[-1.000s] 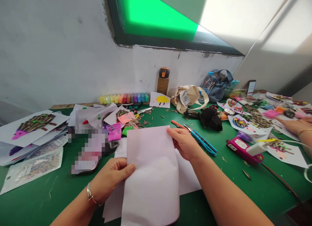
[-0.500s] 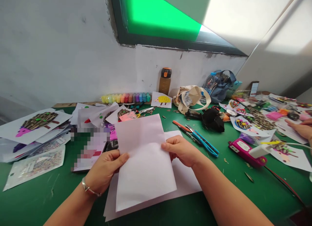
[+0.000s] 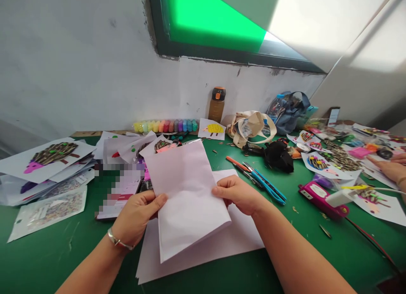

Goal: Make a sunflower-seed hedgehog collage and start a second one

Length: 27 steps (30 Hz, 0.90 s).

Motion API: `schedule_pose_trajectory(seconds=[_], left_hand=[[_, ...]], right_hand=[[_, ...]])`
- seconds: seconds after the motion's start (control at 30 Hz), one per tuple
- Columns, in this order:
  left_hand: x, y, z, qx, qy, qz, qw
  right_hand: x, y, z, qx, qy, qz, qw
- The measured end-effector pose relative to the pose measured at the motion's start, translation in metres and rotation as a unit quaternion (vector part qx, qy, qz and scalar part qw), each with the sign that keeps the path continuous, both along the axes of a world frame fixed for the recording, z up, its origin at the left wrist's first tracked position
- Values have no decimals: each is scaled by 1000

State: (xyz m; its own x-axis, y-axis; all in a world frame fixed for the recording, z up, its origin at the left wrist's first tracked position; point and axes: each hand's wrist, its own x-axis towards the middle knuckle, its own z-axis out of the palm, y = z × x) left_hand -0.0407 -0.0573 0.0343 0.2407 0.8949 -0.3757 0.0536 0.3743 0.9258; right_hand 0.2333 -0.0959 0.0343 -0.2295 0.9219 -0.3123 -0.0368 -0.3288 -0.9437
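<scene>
A blank white sheet (image 3: 187, 201), looking folded, is held up between my two hands above the green table. My left hand (image 3: 142, 211) pinches its left edge with thumb on top; a silver bracelet circles that wrist. My right hand (image 3: 237, 194) grips the right edge between thumb and fingers. Under the held sheet, more white paper (image 3: 244, 230) lies flat on the table. A phone-like device (image 3: 127, 197), partly pixelated, is just beyond my left hand. Right of my right hand lie blue scissors (image 3: 269, 188) and an orange pen-like tool (image 3: 234, 163).
Hedgehog pictures (image 3: 53, 154) are stacked at left beside a clear packet (image 3: 47, 211). Along the wall stand coloured clay packs (image 3: 168, 126), a bottle (image 3: 217, 104) and a cream bag (image 3: 250, 127). A pink power strip (image 3: 322, 199) and another person's hand (image 3: 388, 167) are at right.
The held sheet has tilted, its lower edge rising and bending a little. Both hands keep their grip. The view has shifted slightly.
</scene>
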Motion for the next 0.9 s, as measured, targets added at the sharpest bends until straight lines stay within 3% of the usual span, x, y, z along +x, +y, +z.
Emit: schedule_pose_trajectory(seconds=[0.17,0.33,0.5,0.73,0.9], left_hand=[[-1,4,2,9,-4,57,998],[-1,5,4,19,-13,68,997],[-2,8,4,5,-22,100,995],[-3,6,3,11,-18,74,997],[-2,1,-4,-2,10,2,1000]], right_hand=[[-2,-2,0,-46,21,73,996],[-4,-1,0,-33,19,54,998],[0,-4,2,-43,22,87,995],[9,-5,5,-29,1,140,990],[3,-3,-1,16,4,69,997]])
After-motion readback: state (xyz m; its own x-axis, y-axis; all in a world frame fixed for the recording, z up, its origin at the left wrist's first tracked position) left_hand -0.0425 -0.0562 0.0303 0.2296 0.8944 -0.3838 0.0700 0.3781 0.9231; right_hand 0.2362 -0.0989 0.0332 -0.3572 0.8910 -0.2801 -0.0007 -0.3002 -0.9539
